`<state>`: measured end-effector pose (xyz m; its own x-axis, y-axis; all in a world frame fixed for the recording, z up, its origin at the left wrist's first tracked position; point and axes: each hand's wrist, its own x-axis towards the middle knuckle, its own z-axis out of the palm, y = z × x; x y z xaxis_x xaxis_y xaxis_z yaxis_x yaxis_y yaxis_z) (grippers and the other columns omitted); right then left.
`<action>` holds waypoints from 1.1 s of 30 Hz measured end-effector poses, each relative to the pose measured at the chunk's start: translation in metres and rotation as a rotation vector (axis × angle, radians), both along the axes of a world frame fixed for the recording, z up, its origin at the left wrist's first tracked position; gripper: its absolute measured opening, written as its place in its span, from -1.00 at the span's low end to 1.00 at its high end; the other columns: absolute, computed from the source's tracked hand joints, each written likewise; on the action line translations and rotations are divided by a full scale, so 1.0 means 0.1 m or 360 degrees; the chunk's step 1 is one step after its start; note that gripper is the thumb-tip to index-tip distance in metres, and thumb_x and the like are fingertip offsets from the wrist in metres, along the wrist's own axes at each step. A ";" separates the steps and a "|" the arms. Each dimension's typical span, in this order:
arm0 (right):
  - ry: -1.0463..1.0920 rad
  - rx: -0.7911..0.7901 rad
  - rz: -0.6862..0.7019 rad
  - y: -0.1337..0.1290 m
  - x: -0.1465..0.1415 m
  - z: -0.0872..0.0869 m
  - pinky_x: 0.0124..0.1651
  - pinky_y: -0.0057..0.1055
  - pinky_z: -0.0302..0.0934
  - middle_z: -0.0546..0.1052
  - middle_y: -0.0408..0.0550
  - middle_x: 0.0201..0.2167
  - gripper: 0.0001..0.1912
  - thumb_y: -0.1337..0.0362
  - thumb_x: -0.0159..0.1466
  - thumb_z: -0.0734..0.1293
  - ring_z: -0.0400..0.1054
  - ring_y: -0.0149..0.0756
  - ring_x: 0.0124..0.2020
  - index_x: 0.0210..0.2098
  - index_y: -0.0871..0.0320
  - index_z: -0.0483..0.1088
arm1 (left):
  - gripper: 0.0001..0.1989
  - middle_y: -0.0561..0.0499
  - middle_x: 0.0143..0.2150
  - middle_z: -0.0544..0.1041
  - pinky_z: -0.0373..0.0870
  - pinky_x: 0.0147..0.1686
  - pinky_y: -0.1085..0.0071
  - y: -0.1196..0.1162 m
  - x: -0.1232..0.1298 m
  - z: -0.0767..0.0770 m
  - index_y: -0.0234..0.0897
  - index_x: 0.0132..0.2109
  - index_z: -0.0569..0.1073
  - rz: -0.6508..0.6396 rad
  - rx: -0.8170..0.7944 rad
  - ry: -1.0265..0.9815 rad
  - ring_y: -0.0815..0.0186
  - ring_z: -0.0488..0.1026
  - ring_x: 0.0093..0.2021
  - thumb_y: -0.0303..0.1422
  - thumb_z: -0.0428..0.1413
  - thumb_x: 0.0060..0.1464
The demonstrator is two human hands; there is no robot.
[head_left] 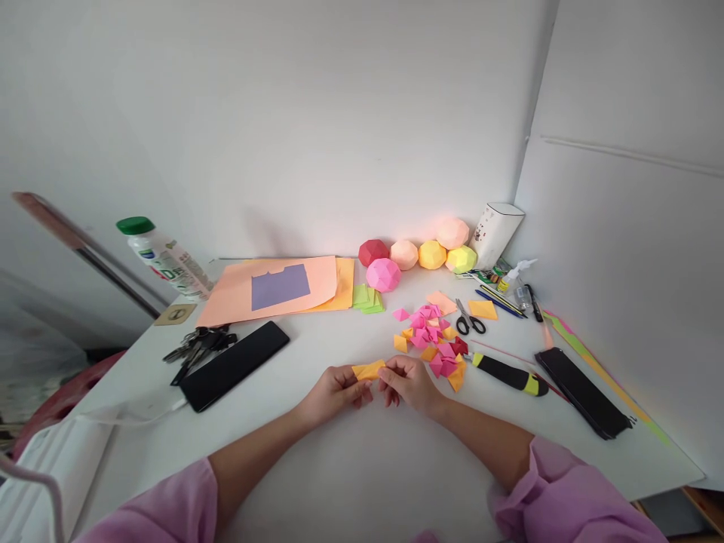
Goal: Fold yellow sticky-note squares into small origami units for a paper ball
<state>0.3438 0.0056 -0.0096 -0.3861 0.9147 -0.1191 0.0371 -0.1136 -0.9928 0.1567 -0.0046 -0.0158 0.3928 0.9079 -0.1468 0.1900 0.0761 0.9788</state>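
Note:
An orange folded paper piece (369,370) is pinched between my two hands above the near middle of the white table. My left hand (335,392) grips its left end, thumb in front. My right hand (412,383) closes on its right end with thumb and fingertips. Just right of and beyond my right hand lies a loose pile of small folded pink pieces (421,335), with orange pieces (400,343) and a few red ones among them. Farther back stand several faceted paper balls, among them a pink ball (383,274) and a yellow ball (433,255).
Black-handled scissors (470,324) and a black-green cutter (509,374) lie right. Behind are pens (501,303), a glue bottle (512,277) and a white box (496,232). Left are a phone (236,366), keys (200,348), paper sheets (226,298) and a green-capped bottle (167,260).

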 end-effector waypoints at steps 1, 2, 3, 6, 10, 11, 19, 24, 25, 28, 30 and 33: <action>0.0002 0.0001 -0.0004 0.00 0.00 0.00 -0.69 -0.59 0.10 0.45 -0.19 -0.60 -0.63 0.02 0.15 0.32 0.34 -0.49 -0.70 -0.51 0.22 0.28 | -0.63 0.03 -0.56 0.50 0.30 -0.50 0.47 0.00 0.01 0.01 -0.33 -0.47 0.44 -0.0003 0.0005 0.0004 0.40 0.36 -0.56 -0.08 0.09 0.03; 0.0003 0.0001 -0.0010 0.00 0.00 -0.01 -0.69 -0.59 0.09 0.45 -0.18 -0.61 -0.63 0.02 0.15 0.32 0.33 -0.49 -0.71 -0.51 0.22 0.27 | -0.62 0.04 -0.57 0.49 0.29 -0.50 0.47 0.00 0.01 0.02 -0.33 -0.47 0.44 -0.0001 0.0009 0.0010 0.41 0.35 -0.57 -0.07 0.09 0.03; 0.0003 0.0000 -0.0013 0.00 0.00 -0.02 -0.70 -0.59 0.09 0.45 -0.18 -0.60 -0.63 0.01 0.15 0.32 0.33 -0.49 -0.71 -0.51 0.22 0.27 | -0.61 0.05 -0.59 0.47 0.29 -0.50 0.47 0.00 0.02 0.03 -0.32 -0.48 0.42 0.0005 0.0007 0.0022 0.41 0.34 -0.58 -0.06 0.08 0.03; -0.0001 0.0002 -0.0014 0.00 -0.01 -0.05 -0.71 -0.59 0.08 0.45 -0.17 -0.60 -0.61 -0.01 0.15 0.31 0.32 -0.49 -0.73 -0.50 0.22 0.26 | -0.59 0.06 -0.62 0.45 0.25 -0.53 0.46 -0.01 0.04 0.04 -0.31 -0.51 0.38 0.0042 0.0017 0.0062 0.42 0.30 -0.61 -0.03 0.07 0.02; -0.0016 0.0030 -0.0013 0.00 -0.01 -0.10 -0.72 -0.59 0.06 0.42 -0.18 -0.62 -0.60 -0.01 0.17 0.29 0.31 -0.49 -0.73 -0.50 0.22 0.25 | -0.58 0.07 -0.63 0.42 0.19 -0.55 0.46 -0.01 0.04 -0.01 -0.29 -0.53 0.33 0.0064 0.0046 0.0127 0.41 0.27 -0.62 -0.02 0.04 0.04; -0.0015 0.0044 -0.0013 0.00 -0.01 -0.11 -0.71 -0.59 0.07 0.42 -0.18 -0.61 -0.61 -0.01 0.17 0.29 0.30 -0.49 -0.72 -0.49 0.22 0.25 | -0.58 0.07 -0.63 0.42 0.19 -0.54 0.46 -0.01 0.05 -0.02 -0.28 -0.52 0.33 0.0061 0.0054 0.0138 0.41 0.27 -0.61 -0.02 0.04 0.05; -0.0186 0.0086 0.0117 -0.01 -0.02 -0.17 -0.63 -0.58 0.13 0.41 -0.18 -0.58 -0.88 0.28 0.09 0.32 0.29 -0.49 -0.66 -0.45 0.23 0.31 | -0.56 0.08 -0.65 0.34 0.09 -0.56 0.46 0.03 0.06 -0.10 -0.28 -0.55 0.30 -0.0043 0.0178 0.0162 0.42 0.17 -0.62 -0.02 0.00 0.07; -0.0251 0.0129 0.0083 -0.02 -0.05 -0.18 -0.62 -0.57 0.11 0.34 -0.23 -0.64 -0.93 0.37 0.01 0.29 0.24 -0.50 -0.67 -0.53 0.21 0.26 | -0.61 0.06 -0.55 0.36 0.09 -0.54 0.46 0.00 0.07 -0.11 -0.30 -0.54 0.34 -0.0084 0.0304 0.0186 0.41 0.18 -0.56 -0.10 0.02 0.09; -0.0268 0.0140 0.0075 -0.02 -0.06 -0.18 -0.62 -0.57 0.10 0.32 -0.24 -0.65 -0.93 0.38 0.00 0.29 0.22 -0.50 -0.67 -0.53 0.20 0.26 | -0.62 0.05 -0.54 0.36 0.10 -0.53 0.46 -0.01 0.07 -0.11 -0.30 -0.52 0.35 -0.0094 0.0327 0.0183 0.40 0.18 -0.54 -0.11 0.02 0.09; -0.0313 0.0160 0.0056 -0.03 -0.06 -0.18 -0.65 -0.57 0.06 0.27 -0.27 -0.69 -0.93 0.40 -0.03 0.27 0.18 -0.51 -0.69 -0.56 0.19 0.23 | -0.62 0.03 -0.50 0.36 0.11 -0.51 0.46 -0.02 0.07 -0.09 -0.31 -0.50 0.37 -0.0104 0.0340 0.0167 0.39 0.19 -0.52 -0.09 0.04 0.07; -0.0298 0.0156 0.0053 -0.03 -0.05 -0.17 -0.65 -0.58 0.05 0.27 -0.27 -0.69 -0.91 0.41 -0.04 0.27 0.18 -0.52 -0.69 -0.58 0.19 0.21 | -0.59 0.05 -0.54 0.34 0.09 -0.53 0.45 -0.02 0.07 -0.08 -0.31 -0.52 0.34 -0.0082 0.0292 0.0170 0.40 0.17 -0.54 -0.04 0.04 0.05; -0.0211 0.0089 0.0043 -0.01 -0.03 -0.16 -0.66 -0.58 0.07 0.34 -0.24 -0.65 -0.97 0.41 -0.03 0.24 0.22 -0.51 -0.69 -0.54 0.20 0.25 | -0.53 0.09 -0.63 0.30 0.06 -0.53 0.45 -0.01 0.07 -0.06 -0.28 -0.53 0.30 -0.0066 0.0191 0.0134 0.42 0.14 -0.58 0.05 0.02 0.02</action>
